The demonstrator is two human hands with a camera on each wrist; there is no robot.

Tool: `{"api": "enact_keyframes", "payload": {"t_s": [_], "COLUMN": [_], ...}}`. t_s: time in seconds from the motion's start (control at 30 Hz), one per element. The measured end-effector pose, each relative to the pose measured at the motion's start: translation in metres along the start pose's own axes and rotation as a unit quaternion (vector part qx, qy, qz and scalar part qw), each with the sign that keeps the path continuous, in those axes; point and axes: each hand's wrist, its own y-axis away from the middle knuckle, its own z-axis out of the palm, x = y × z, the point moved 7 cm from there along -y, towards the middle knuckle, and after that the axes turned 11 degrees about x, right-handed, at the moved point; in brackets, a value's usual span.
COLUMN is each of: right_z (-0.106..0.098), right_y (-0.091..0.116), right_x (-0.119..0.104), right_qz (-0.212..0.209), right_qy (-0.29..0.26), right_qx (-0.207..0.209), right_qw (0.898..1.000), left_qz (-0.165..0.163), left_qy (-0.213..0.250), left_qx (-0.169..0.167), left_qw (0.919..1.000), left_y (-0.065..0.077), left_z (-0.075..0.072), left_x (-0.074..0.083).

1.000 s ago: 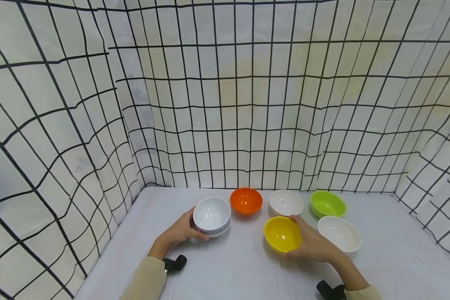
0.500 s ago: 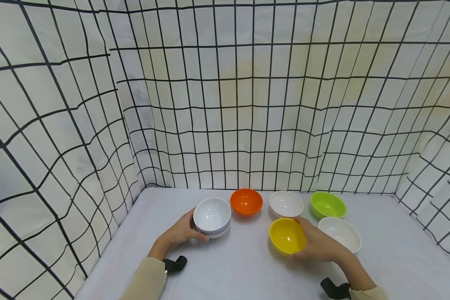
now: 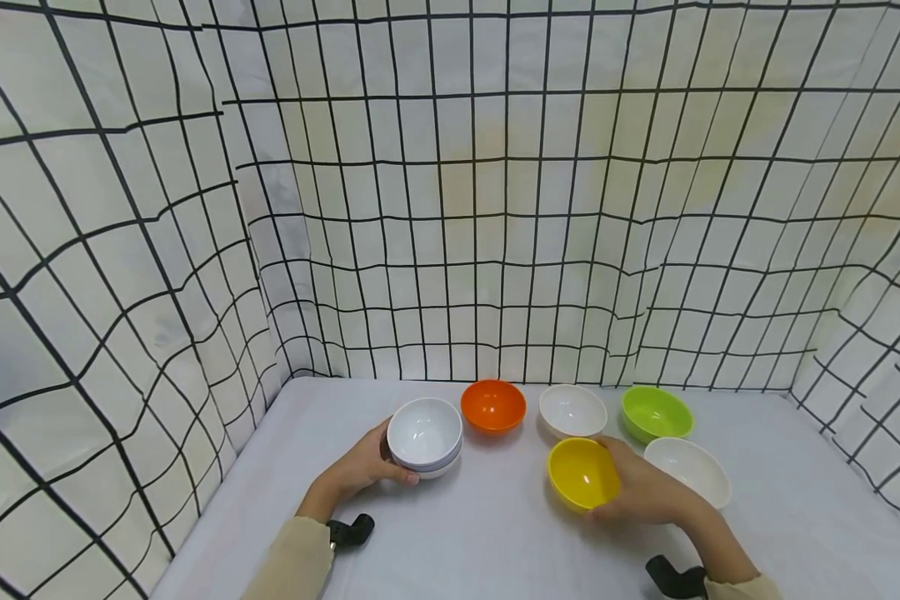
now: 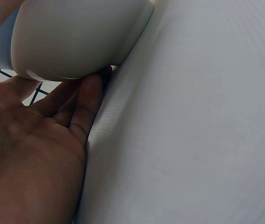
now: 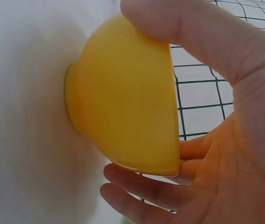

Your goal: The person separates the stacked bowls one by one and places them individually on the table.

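Currently, left hand [image 3: 358, 464] curls round the white stack [image 3: 423, 432], front-left of the orange bowl [image 3: 493, 407], and right hand [image 3: 642, 489] spans the yellow bowl [image 3: 581, 473] between thumb and fingers, in front of the back white bowl [image 3: 572, 408]. Best keep yellow level and clear of that neighbour, stack steady too. Can't tell whether either foot touches the table [image 3: 487, 546].

Black-gridded white backdrop [image 3: 487, 187] behind a white tabletop [image 3: 487, 537]

Beige slvs [image 3: 291, 557] L & R, each w/ a blk, rounded wrist cam [image 3: 352, 530].
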Motion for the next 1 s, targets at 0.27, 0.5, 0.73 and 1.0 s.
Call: {"api": "enact_keyframes", "payload": {"t_s": [0.27,0.5,0.73,1.0], "right_z": [-0.0051,-0.0064,-0.0055,-0.0049], "right_y": [0.0024,0.0015,0.0015,0.0027], "right_x": [0.0017,0.0009,0.0003,-0.0002], "right_qz": [0.002,0.003,0.001,0.002], "right_qy": [0.007,-0.006,0.006,0.005], "right_qx": [0.002,0.0,0.005,0.007], "right_qw": [1.0,1.0,1.0,1.0], "left_qz": [0.002,0.002,0.005,0.004], "left_qy": [-0.003,-0.002,-0.004,-0.003], "left_qx": [-0.001,0.001,0.0,0.001], "left_qw": [1.0,1.0,1.0,1.0], "left_y": [-0.0001,0.0003,0.0009,0.0009], "left_z": [0.0003,0.0001,0.0003,0.0005], "left_x": [-0.0001,0.0006,0.0014,0.0017]}}
